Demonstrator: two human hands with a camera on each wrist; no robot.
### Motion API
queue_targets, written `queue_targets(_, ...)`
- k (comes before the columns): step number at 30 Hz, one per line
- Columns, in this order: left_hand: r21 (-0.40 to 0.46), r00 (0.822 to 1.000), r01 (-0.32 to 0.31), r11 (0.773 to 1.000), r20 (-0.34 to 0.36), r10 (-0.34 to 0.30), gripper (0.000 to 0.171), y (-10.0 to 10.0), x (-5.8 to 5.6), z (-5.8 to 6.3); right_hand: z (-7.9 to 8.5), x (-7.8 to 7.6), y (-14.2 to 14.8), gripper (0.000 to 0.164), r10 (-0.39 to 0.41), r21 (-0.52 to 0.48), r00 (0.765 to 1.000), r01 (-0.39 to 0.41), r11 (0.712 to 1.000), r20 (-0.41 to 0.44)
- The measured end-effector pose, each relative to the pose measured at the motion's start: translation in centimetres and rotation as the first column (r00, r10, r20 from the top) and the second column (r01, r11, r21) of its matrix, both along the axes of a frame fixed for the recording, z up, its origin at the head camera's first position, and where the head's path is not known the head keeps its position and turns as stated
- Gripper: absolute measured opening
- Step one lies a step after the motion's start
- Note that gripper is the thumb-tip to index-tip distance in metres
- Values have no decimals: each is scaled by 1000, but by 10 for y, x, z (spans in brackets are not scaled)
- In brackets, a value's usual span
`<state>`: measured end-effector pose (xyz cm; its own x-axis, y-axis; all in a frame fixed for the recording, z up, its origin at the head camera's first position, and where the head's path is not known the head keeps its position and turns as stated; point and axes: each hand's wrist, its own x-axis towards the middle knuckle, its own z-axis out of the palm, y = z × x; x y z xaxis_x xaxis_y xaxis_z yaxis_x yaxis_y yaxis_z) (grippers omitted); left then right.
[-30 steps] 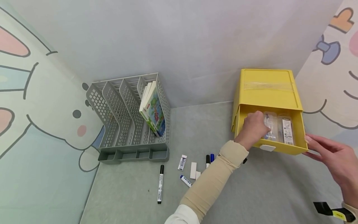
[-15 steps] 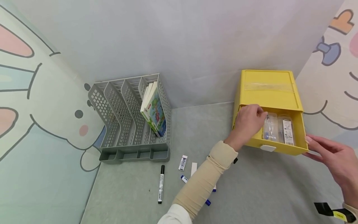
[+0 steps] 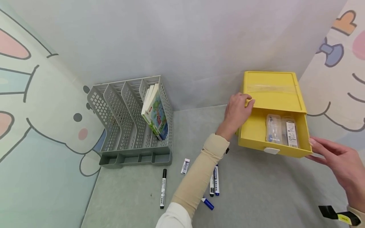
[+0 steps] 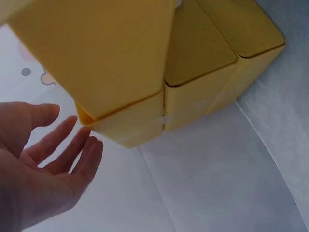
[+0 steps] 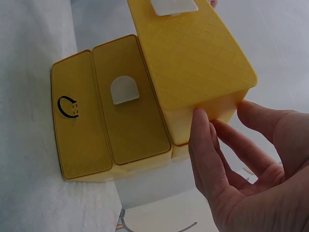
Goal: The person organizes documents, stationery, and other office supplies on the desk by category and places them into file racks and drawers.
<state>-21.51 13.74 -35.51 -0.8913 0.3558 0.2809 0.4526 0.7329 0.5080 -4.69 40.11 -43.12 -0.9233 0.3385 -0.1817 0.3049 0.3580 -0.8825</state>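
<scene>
Two clear cases [image 3: 274,129] lie side by side in the pulled-out drawer [image 3: 253,132] at the right of the head view, seemingly laid lengthwise so that both fit together. We see that drawer jutting from the yellow cabinet [image 3: 271,80], with closed drawers [image 5: 128,130] in line with it in the right wrist view. The person's right hand [image 3: 340,158] touches the drawer's near right corner, thumb and fingers spread apart, fingertips against the side wall; we take this as steadying it. The left hand [image 3: 236,109] is at the cabinet's left edge, fingers loosely bent and apart, pinching nothing we can see; whether a fingertip brushes the plastic we cannot tell. Left of center stands the grey rack [image 3: 128,152], its books [image 3: 156,114] in the rightmost slot, where the side wall probably props them. At lower center we find a black-capped marker [image 3: 163,190] well apart from two side-by-side markers [image 3: 216,182], which the left sleeve [image 3: 194,186] partly hides.
</scene>
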Motion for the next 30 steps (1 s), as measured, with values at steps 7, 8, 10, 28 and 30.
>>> queue_targets(7, -129, 994, 105, 986, 7, -105, 33, 1, -12, -5, 1, 1, -2, 66, -2, 39, 1000, 1, 999, 20)
queue_targets(8, -155, 993, 115, 981, 5, -116, 34, 1, -13, -6, 1, 1, -3, 66, -3, 37, 1000, 3, 999, 21)
queue_targets(10, -210, 990, 136, 968, -17, -143, 35, 1, -14, -7, 2, 1, -3, 66, -4, 43, 1000, 3, 999, 23)
queue_targets(28, -329, 961, 204, 922, -112, -252, 38, -2, -17, -11, 16, 22, -12, 28, -83, -72, 955, 65, 995, -286)
queue_targets(30, -329, 958, 208, 921, -122, -260, 38, -2, -17, -11, 21, 26, -14, 31, -80, -78, 946, 58, 995, -314)
